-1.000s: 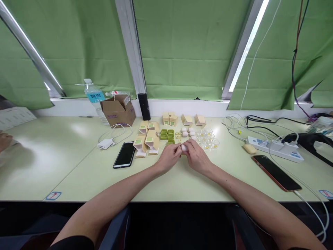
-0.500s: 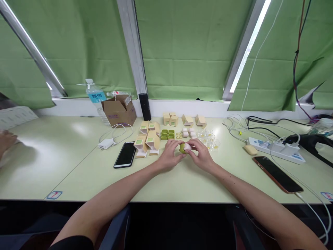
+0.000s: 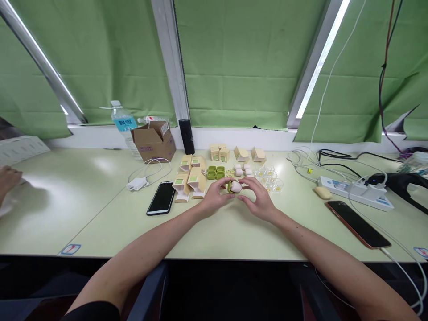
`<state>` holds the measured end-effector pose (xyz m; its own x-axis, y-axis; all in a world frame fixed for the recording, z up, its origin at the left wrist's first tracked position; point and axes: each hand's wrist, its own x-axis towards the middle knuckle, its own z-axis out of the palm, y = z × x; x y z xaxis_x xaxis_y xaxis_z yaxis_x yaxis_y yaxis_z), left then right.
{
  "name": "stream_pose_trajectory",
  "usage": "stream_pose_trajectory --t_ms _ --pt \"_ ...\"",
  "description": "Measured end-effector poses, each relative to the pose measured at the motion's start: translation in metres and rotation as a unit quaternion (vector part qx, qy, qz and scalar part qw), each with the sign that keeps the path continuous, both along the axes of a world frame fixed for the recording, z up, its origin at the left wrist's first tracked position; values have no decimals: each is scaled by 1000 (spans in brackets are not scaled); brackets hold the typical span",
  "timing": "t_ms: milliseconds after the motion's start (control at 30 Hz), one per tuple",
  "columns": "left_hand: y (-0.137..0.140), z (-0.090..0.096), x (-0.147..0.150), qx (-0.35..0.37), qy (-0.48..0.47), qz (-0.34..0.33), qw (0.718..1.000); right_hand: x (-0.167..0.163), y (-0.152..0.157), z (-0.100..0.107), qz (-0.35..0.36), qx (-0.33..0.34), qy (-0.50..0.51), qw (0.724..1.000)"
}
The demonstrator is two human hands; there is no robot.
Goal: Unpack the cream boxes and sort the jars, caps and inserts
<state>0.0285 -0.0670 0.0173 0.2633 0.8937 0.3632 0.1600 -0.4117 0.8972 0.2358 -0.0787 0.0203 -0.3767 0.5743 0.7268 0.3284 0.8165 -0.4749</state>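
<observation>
A small green cup (image 3: 229, 187) with a pale pink rounded piece (image 3: 236, 187) seated in it is pinched by my left hand (image 3: 215, 196), its open side turned to the right. Beside it, my right hand (image 3: 259, 199) has its thumb and fingers spread apart; its fingertips are close to the pink piece, and I cannot tell whether they touch it. Just behind my hands stand several square green cups (image 3: 216, 172), tiny yellowish parts (image 3: 230, 173), more pale pink pieces (image 3: 243, 169) and clear plastic covers (image 3: 269, 177).
Cream cartons (image 3: 196, 179) stand left of the parts, others (image 3: 241, 154) behind. A phone (image 3: 161, 198), a charger (image 3: 137, 183) and a brown box (image 3: 154, 142) are farther left. On the right lie a power strip (image 3: 356, 194) and another phone (image 3: 357, 224). Another person's hand (image 3: 9, 178) shows far left.
My right thumb and fingers have moved off the pink piece and spread apart. The green cup has shifted slightly left in my left hand, with the pink piece turned more towards me.
</observation>
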Motion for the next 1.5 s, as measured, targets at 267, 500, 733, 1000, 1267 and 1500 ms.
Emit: stream_pose_trajectory --t_ms 267,500,733,1000,1267,1500 --pt "-12 2 5 44 45 -8 998 2 0 0 -55 57 -50 996" --pt "-12 1 4 48 100 24 994 0 3 -5 -60 49 -41 996" --pt "-14 4 6 60 112 44 991 0 4 -6 -70 36 -46 996" --pt "-16 8 8 68 128 55 988 0 3 -5 -82 40 -52 995" --pt "-15 8 9 67 136 66 986 -2 2 -3 -80 41 -39 995" --pt "-11 5 9 84 146 83 982 -2 3 -3 -74 33 -28 996"
